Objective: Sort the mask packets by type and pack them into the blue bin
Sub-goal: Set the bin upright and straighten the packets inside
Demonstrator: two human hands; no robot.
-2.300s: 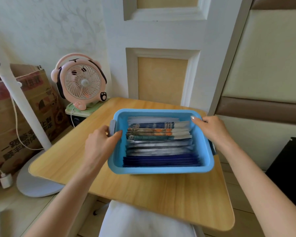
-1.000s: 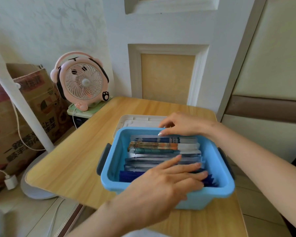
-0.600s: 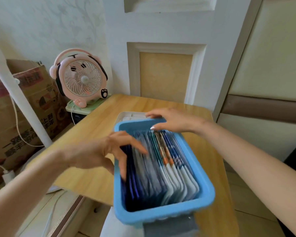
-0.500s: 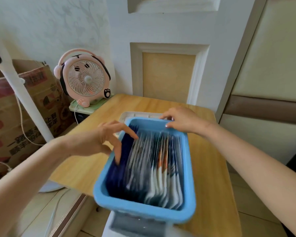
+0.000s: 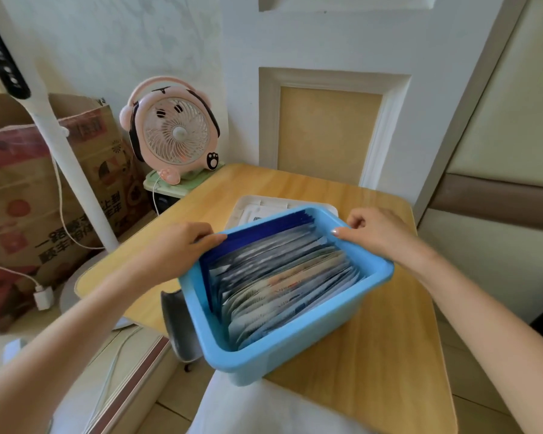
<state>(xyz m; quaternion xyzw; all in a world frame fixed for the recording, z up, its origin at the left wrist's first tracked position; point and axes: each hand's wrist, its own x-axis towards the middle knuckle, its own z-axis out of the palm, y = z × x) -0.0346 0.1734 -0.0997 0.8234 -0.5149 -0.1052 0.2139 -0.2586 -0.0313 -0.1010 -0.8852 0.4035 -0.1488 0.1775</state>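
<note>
The blue bin (image 5: 298, 339) is tilted toward me at the table's near edge, its near corner hanging past the edge. Inside stand several mask packets (image 5: 282, 277) in rows: dark blue ones at the far-left side, silver ones in the middle, lighter printed ones toward the near right. My left hand (image 5: 182, 245) grips the bin's far-left rim, fingers curled over it. My right hand (image 5: 370, 230) grips the far-right corner of the rim, thumb over the edge.
A white lid (image 5: 257, 208) lies on the wooden table (image 5: 373, 364) behind the bin. A pink fan (image 5: 173, 133) stands at the table's left on a green stand. A cardboard box (image 5: 44, 195) and a white lamp pole (image 5: 69, 170) stand further left.
The bin was pulled toward me off the white lid, turned around and tilted. My left hand left the packets and took the rim; my right hand shifted to the far-right corner.
</note>
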